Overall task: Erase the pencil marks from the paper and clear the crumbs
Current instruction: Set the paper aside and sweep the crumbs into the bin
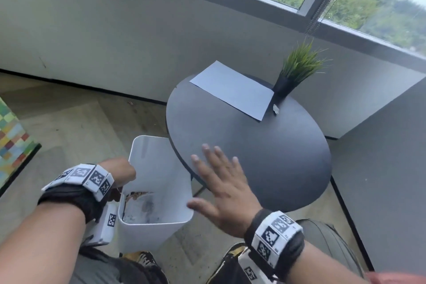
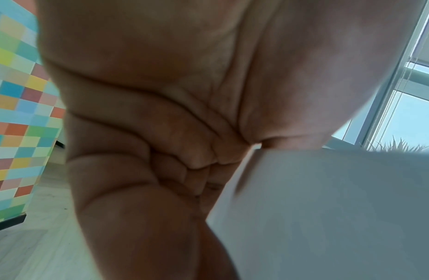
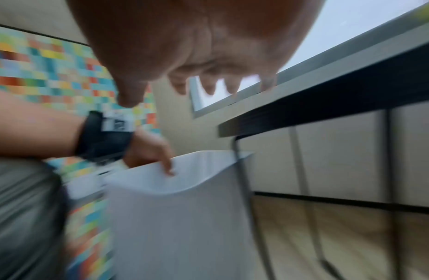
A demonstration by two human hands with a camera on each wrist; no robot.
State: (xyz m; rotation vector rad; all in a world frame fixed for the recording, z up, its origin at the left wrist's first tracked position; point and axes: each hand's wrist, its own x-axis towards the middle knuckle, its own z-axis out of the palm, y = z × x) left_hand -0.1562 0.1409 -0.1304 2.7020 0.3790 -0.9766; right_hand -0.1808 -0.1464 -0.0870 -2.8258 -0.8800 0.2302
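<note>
A white sheet of paper (image 1: 232, 90) lies flat at the far side of the round black table (image 1: 276, 157). A small white eraser (image 1: 276, 109) lies just right of the paper's near corner. My left hand (image 1: 119, 172) grips the rim of a white plastic bin (image 1: 159, 189), held tilted below the table's near-left edge; thumb inside, fingers curled outside (image 2: 180, 170). My right hand (image 1: 219, 182) is spread flat with straight fingers over the table's near edge, above the bin's mouth. The bin (image 3: 180, 217) has dark smudges and scraps at its bottom.
A potted grass plant in a black vase (image 1: 285, 85) stands by the paper's right corner. A grey wall and window run behind the table. A colourful checkered block (image 1: 13, 131) sits on the wooden floor at left. A grey cabinet side (image 1: 380, 180) is on the right.
</note>
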